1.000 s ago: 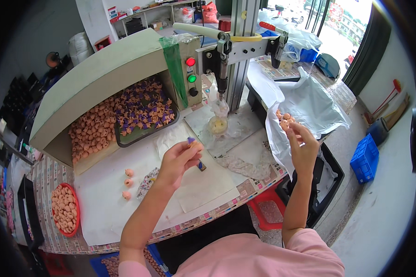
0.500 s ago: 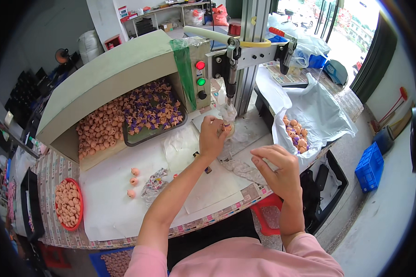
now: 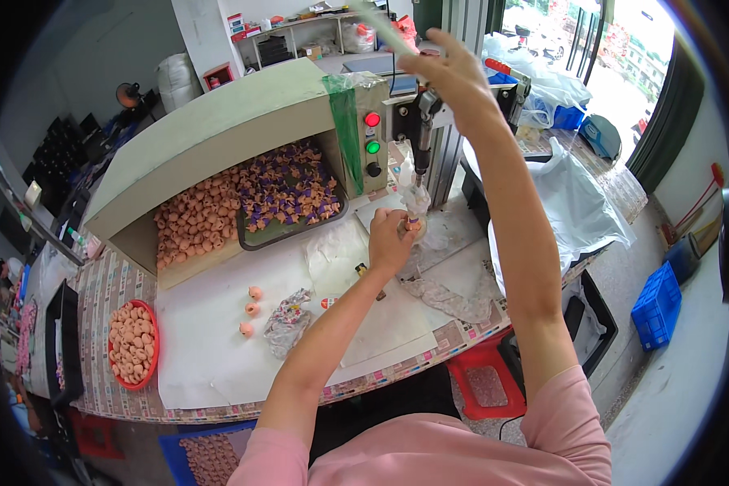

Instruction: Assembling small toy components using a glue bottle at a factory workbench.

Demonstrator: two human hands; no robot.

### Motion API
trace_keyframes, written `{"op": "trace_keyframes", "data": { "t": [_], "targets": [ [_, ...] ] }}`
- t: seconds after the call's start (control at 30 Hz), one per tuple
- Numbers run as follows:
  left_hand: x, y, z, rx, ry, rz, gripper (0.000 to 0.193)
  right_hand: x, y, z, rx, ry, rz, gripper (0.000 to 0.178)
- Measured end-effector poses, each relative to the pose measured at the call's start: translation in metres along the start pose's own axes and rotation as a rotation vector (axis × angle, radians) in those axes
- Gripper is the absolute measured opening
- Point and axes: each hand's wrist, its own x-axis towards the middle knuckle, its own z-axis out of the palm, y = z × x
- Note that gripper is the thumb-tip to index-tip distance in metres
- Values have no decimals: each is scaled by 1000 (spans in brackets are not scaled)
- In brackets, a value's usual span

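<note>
My left hand (image 3: 389,245) pinches a small flesh-coloured doll part (image 3: 414,222) with a dark purple patch, beneath the plunger (image 3: 423,142) of an upright toggle press. Its fingertips partly hide the part and whatever supports it. Raised high, my right hand (image 3: 462,81) is at the pale lever handle (image 3: 387,32) of the press, with fingers on both sides of it; the handle slants to the upper left. Clear plastic wrap (image 3: 415,197) hangs round the plunger's lower end.
A box-like housing (image 3: 211,121) holds peach-coloured heads (image 3: 198,215) and a black tray (image 3: 292,226) of purple-and-peach pieces. Three loose heads (image 3: 253,309) lie beside crumpled plastic (image 3: 287,322). A red basket (image 3: 155,344) stands left; a white-lined bin (image 3: 575,206) is at right.
My right hand has gone up from above the table's right side to the lever, whose handle has swung upward. My left hand stays under the plunger. The whole view has shifted slightly.
</note>
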Motion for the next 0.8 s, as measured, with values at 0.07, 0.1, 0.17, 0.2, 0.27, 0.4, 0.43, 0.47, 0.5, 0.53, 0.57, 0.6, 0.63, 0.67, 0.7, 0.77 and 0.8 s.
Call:
{"op": "trace_keyframes", "data": {
  "t": [0.07, 0.1, 0.17, 0.2, 0.27, 0.4, 0.43, 0.47, 0.5, 0.53, 0.57, 0.6, 0.63, 0.67, 0.7, 0.77, 0.8],
  "targets": [
    [2, -5, -1, 7, -9, 41, 34, -13, -7, -12, 512, 91, -251, 65],
    [1, -11, -6, 22, -19, 75, 36, -35, -17, -17, 718, 55, -430, 49],
    [-2, -15, -15, -24, -29, 20, 38, -74, -13, -39, 752, -90, -661, 25],
    [-4, -16, -20, -76, -48, -24, 39, -94, -7, -43, 645, -103, -756, 28],
    [-16, -2, -46, -66, -98, -62, 39, -129, 22, -30, 529, 50, -692, 30],
    [-42, 18, -111, 15, -98, 46, 39, -175, 67, -22, 208, 301, -506, 51],
    [-52, 20, -135, 75, -15, 82, 38, -187, 59, -20, 174, 321, -451, 60],
    [-60, 18, -154, 120, 53, 131, 37, -192, 69, -17, 208, 359, -419, 72],
    [-75, 13, -172, 209, 113, 84, 38, -208, 78, -14, 237, 379, -366, 59],
    [-87, 6, -191, 301, 193, 69, 37, -220, 78, -9, 122, 258, -271, 49],
    [-99, -5, -211, 402, 265, 66, 38, -231, 77, -4, 3, 135, -172, 40],
    [-113, -23, -228, 471, 296, 0, 38, -240, 80, 7, -42, 59, -122, 34],
    [-121, -31, -243, 560, 280, -61, 42, -249, 87, 20, -95, -14, -68, 30],
    [-135, -46, -258, 638, 274, -82, 45, -256, 91, 35, -98, -72, -54, 29],
    [-147, -62, -267, 706, 274, -103, 48, -262, 91, 52, -110, -131, -45, 28],
    [-153, -71, -270, 710, 238, -129, 50, -267, 92, 81, -120, -214, -115, 30],
    [-154, -74, -272, 710, 204, -156, 53, -269, 92, 96, -119, -211, -113, 30]
  ]
}}
